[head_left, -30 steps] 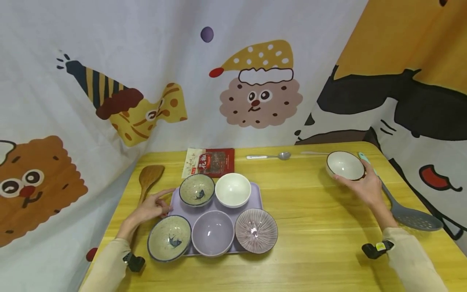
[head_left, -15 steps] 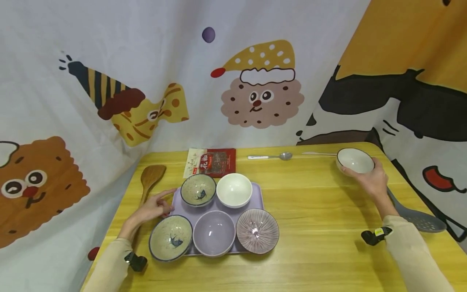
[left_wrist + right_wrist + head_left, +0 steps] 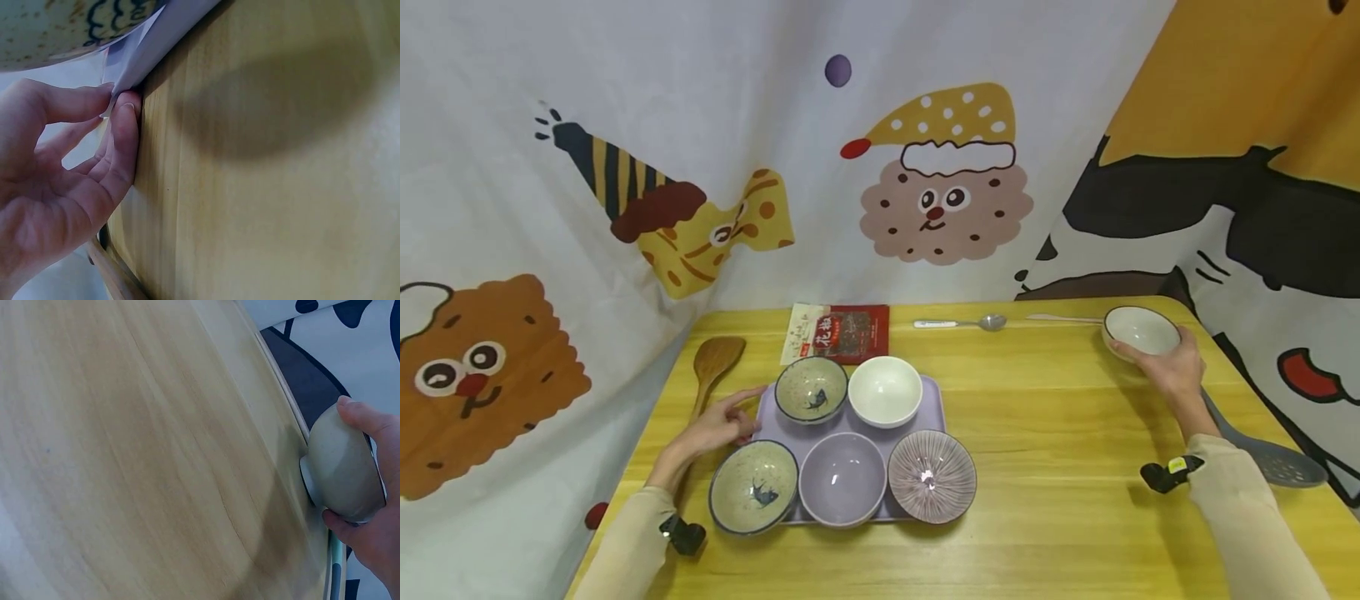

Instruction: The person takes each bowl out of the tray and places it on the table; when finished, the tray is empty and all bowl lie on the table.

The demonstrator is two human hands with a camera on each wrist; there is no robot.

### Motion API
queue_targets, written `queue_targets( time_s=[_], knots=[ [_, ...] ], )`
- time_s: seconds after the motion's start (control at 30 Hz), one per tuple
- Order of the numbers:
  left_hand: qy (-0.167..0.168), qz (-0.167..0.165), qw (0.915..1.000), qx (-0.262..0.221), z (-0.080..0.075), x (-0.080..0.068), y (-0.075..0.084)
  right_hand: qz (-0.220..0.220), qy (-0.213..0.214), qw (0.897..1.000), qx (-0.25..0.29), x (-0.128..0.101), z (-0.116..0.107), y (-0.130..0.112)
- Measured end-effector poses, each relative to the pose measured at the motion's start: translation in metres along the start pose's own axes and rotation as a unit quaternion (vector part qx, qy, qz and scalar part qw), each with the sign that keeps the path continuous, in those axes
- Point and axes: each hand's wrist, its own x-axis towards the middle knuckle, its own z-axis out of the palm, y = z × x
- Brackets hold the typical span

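Observation:
My left hand pinches the left edge of the lilac tray between thumb and fingers, as the left wrist view shows. On this tray stand two speckled bowls with blue fish, the rear one and the front one, plus a white bowl, a plain lilac bowl and a striped bowl. At the table's back right, my right hand grips a small dark-rimmed bowl, thumb and fingers on opposite sides. In the right wrist view, the bowl's foot is close over the table.
A wooden spatula lies left of the tray, partly under my left forearm. Behind are a red-and-cream spice packet, a spoon and a thin pale stick. A grey slotted turner lies at the right, its handle partly hidden.
My right hand has carried the small bowl rightward, first slightly raised, now settled lower near the back right corner. My left hand keeps its hold on the tray edge. The head view has shifted slightly.

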Motion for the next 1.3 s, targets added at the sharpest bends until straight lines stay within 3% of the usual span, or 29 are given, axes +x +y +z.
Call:
queue_targets(
  time_s=[0.3,0.53,0.87,1.13,1.3],
  knots=[
    [0.004,0.001,1.0000,0.003,0.001,0.002,-0.001,-0.002,0.016,1.000,-0.001,0.004,0.000,0.007],
    [0.003,0.009,0.9999,0.005,0.002,0.002,0.000,-0.049,0.001,0.999,-0.020,0.003,-0.006,0.002],
    [0.004,0.008,0.9999,0.005,0.001,0.002,-0.002,-0.103,-0.012,0.993,-0.049,-0.010,-0.030,-0.041],
    [0.006,0.009,0.9999,0.009,0.002,0.001,-0.001,-0.127,-0.022,0.991,-0.037,-0.027,-0.032,-0.070],
    [0.007,0.010,0.9999,0.011,0.001,0.001,-0.001,-0.164,-0.025,0.986,-0.034,-0.042,-0.029,-0.083]
  ],
)
